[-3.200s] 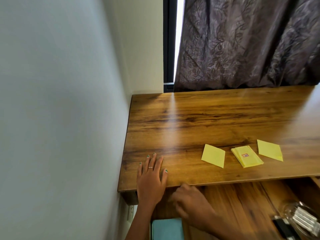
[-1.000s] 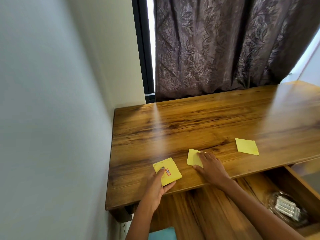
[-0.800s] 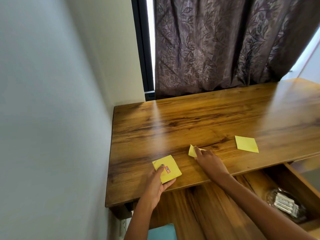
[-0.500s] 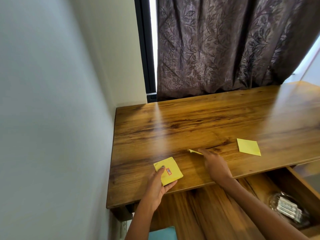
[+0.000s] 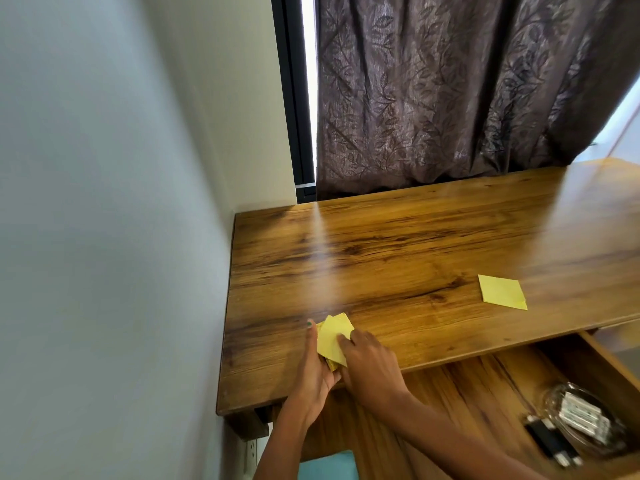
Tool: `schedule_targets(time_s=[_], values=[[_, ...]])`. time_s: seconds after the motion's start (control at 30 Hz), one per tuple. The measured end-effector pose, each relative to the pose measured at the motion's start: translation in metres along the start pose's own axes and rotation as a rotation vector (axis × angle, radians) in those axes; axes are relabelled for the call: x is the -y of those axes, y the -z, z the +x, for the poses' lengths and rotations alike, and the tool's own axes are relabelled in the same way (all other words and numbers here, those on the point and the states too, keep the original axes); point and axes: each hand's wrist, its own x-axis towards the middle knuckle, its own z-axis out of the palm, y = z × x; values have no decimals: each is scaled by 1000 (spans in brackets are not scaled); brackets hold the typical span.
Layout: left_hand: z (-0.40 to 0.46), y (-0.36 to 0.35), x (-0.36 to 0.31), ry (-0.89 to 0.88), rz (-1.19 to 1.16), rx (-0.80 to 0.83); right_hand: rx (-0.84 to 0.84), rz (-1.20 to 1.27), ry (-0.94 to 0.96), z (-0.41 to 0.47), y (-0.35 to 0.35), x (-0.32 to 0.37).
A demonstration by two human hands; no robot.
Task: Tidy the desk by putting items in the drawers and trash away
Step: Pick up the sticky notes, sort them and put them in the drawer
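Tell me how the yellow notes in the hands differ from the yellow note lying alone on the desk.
The held notes are gripped between the left hand and right hand; the lone note is untouched. The held notes overlap as several sheets, partly hidden by fingers; the lone note is in full view. The held notes sit near the desk's front left; the lone note lies further right. Both are yellow and square-ish.

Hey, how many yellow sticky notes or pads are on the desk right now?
2 spots: a stack held between the left hand and right hand, with layers I can't count, and one loose note to the right.
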Motion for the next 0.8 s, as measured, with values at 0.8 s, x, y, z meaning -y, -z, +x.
schedule_targets(time_s=[0.8], values=[[1, 1, 7, -62, 264, -76, 175, 406, -122, 9, 21, -17]])
